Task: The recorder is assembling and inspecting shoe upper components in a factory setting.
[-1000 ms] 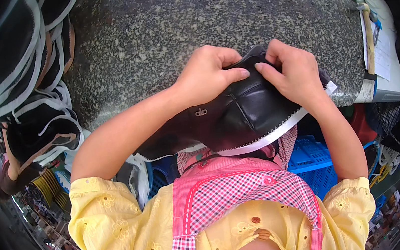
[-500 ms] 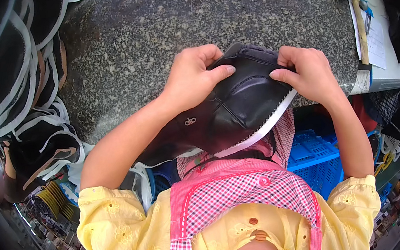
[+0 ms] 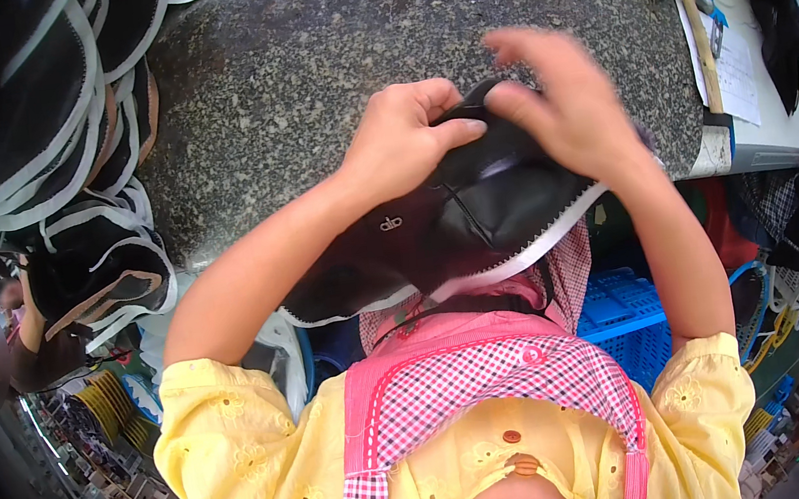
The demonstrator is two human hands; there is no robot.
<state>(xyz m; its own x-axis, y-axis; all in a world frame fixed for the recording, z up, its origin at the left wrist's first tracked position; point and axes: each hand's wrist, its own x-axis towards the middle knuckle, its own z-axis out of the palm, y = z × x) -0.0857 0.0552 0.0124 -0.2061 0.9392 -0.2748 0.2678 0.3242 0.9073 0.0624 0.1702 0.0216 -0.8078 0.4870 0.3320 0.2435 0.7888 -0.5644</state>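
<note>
One glossy black piece (image 3: 457, 227), white zigzag edging (image 3: 543, 249), left grip (image 3: 400, 140) pinching it, right grip (image 3: 575, 113) spread

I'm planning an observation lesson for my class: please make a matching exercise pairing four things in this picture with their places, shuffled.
1. Glossy black piece with white zigzag-stitched edge
2. Blue plastic lattice basket
3. Wooden-handled tool
4. Pile of black, white-edged pieces

A. Lower than the speckled grey tabletop
B. At the tabletop's right
C. Pinched by the bare left hand
D. At the tabletop's left

Pairs: 1-C; 2-A; 3-B; 4-D.
</note>
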